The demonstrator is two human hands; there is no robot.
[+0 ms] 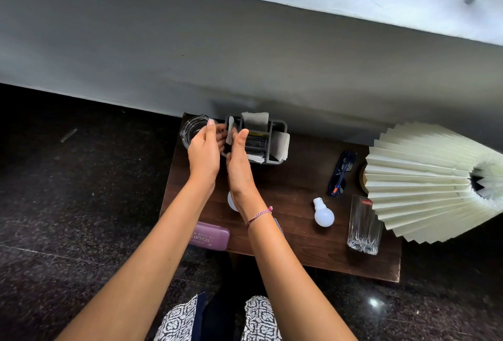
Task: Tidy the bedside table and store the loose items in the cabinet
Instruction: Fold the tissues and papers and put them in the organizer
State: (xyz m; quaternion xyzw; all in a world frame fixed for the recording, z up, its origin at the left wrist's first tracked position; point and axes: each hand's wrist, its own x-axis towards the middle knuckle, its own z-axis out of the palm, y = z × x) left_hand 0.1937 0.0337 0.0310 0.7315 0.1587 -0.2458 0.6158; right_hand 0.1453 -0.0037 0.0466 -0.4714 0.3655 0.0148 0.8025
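Two hands meet at the organiser (272, 139), far left on the bench (285, 191), a folded tissue (230, 129) between them.
Your left hand (204, 150) pinches the tissue in its fingers (210, 126); your right hand (239, 158) hides its own grip. Slide it upright into the left slot.

A dark wooden table (299, 248) stands on a dark speckled stone floor (81, 204). A grey compartmented organiser (275, 137) holding white paper napkins sits at the table's far edge. Just left of the organiser is a clear glass ashtray (190, 133). Right of the organiser lie dark-framed glasses (341, 173), and farther right stands a lamp (424, 185) with a cream pleated shade. Nearer than the organiser and to its right are a white bulb (323, 214), lying down, and an upright clear tumbler (363, 227). Straight in front of the organiser lies a second bulb (231, 201), mostly hidden, and beyond it, at the near left corner, a purple spectacle case (209, 235).
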